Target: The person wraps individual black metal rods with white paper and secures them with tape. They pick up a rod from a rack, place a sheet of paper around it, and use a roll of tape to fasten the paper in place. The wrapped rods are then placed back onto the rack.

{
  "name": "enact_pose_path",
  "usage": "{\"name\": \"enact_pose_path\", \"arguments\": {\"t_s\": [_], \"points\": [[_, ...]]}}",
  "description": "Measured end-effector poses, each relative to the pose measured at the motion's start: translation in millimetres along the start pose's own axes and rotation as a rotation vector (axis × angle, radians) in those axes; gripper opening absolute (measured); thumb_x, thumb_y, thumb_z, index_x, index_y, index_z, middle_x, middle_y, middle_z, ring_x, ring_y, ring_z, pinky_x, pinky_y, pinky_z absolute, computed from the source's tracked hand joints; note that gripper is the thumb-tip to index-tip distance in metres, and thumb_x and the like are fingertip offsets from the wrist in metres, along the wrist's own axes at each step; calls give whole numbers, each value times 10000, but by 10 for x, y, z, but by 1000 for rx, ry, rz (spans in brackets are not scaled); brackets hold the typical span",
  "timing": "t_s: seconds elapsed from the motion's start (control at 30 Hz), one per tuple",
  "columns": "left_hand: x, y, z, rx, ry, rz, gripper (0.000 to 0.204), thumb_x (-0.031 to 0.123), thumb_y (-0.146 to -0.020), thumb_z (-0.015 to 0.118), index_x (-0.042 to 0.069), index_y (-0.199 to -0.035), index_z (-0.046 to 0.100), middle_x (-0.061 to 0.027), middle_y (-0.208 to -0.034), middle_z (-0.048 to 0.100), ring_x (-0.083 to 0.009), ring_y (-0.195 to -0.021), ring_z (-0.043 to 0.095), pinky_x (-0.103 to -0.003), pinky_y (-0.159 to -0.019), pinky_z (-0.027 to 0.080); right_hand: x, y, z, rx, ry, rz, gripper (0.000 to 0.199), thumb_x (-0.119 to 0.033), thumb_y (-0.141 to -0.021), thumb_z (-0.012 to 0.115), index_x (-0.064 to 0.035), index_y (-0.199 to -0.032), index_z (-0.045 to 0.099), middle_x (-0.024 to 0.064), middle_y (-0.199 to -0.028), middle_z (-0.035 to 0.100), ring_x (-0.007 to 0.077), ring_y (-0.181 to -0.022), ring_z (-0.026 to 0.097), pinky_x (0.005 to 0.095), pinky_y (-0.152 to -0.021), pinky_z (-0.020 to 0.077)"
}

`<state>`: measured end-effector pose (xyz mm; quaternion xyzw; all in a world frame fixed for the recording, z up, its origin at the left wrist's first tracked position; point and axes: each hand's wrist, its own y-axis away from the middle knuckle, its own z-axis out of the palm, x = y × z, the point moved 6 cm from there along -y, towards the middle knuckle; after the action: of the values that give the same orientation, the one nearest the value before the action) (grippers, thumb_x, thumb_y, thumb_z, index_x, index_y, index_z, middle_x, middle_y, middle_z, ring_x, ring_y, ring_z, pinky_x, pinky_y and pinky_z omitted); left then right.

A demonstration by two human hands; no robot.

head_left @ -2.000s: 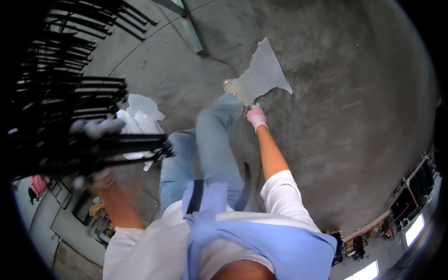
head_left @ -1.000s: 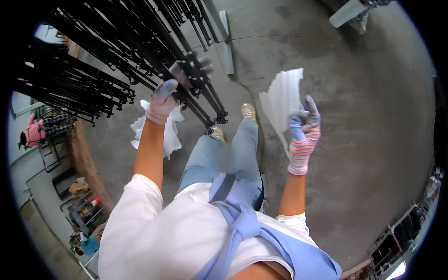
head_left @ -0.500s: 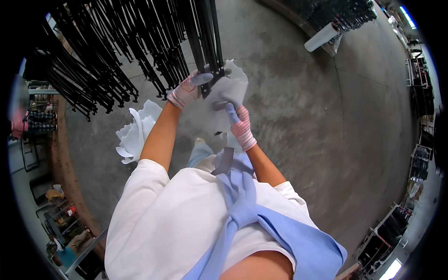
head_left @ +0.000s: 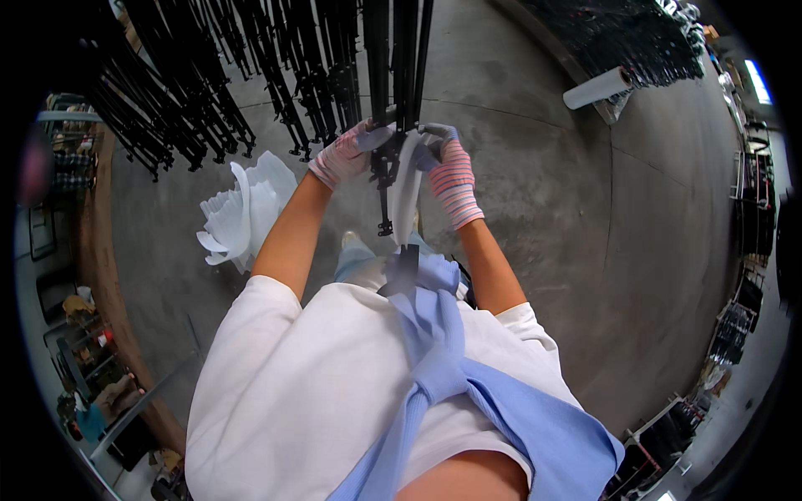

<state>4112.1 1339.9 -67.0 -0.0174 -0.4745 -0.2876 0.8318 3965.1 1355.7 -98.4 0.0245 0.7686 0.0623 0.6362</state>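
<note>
A bundle of long black metal bars point(head_left: 405, 67) hangs down in front of me. My left hand point(head_left: 342, 157), in a striped glove with grey fingertips, is closed around the bundle's left side near its lower part. On the right, my right hand point(head_left: 453, 179), gloved alike, pinches a thin white foam sheet point(head_left: 407, 192). Seen nearly edge-on, the sheet hangs against the bars' right side. One black bar end with a small bracket point(head_left: 385, 225) sticks out below my left hand.
Many more black bars point(head_left: 292, 75) hang at the upper left. Beside my left forearm is a pile of white foam sheets point(head_left: 251, 204). At the upper right a white roll point(head_left: 597, 88) lies by a heap of wrapped black parts point(head_left: 618, 42). Racks line the right wall.
The foam sheet has turned from lying broad across the bars' front to hanging edge-on along their right side. My right hand has risen with it, and the lower bar ends now show.
</note>
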Motion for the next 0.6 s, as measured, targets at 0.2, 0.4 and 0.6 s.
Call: {"name": "enact_pose_path", "arguments": {"t_s": [0.2, 0.4, 0.6], "points": [[17, -24, -53, -35, 0, 8, 308, 288, -703, 658, 128, -924, 516, 32, -641, 483, -62, -437, 426, -204, -358, 308, -425, -3, -12, 82, 602, -422, 386, -31, -678, 638, -85, -1024, 475, 93, -1010, 443, 149, -910, 463, 252, -798, 412], [208, 114, 83, -52, -360, 198, 387, 319, -747, 601, 55, -1014, 508, -15, -843, 555, -99, -704, 534, -228, -569, 423, -76, -136, -50, -272, 31, -43, 263, -68, -725, 583, -88, -982, 528, 124, -1112, 438, 235, -971, 462, 291, -766, 443], [-150, -34, 118, -237, 167, -6, 637, 500, -758, 511, 14, -1160, 423, -105, -1103, 515, -176, -987, 519, -287, -827, 427, 57, -51, -260, -355, 161, -129, 217, -90, -752, 564, -63, -967, 554, 84, -727, 577, 154, -645, 505, 278, -642, 421]]}}
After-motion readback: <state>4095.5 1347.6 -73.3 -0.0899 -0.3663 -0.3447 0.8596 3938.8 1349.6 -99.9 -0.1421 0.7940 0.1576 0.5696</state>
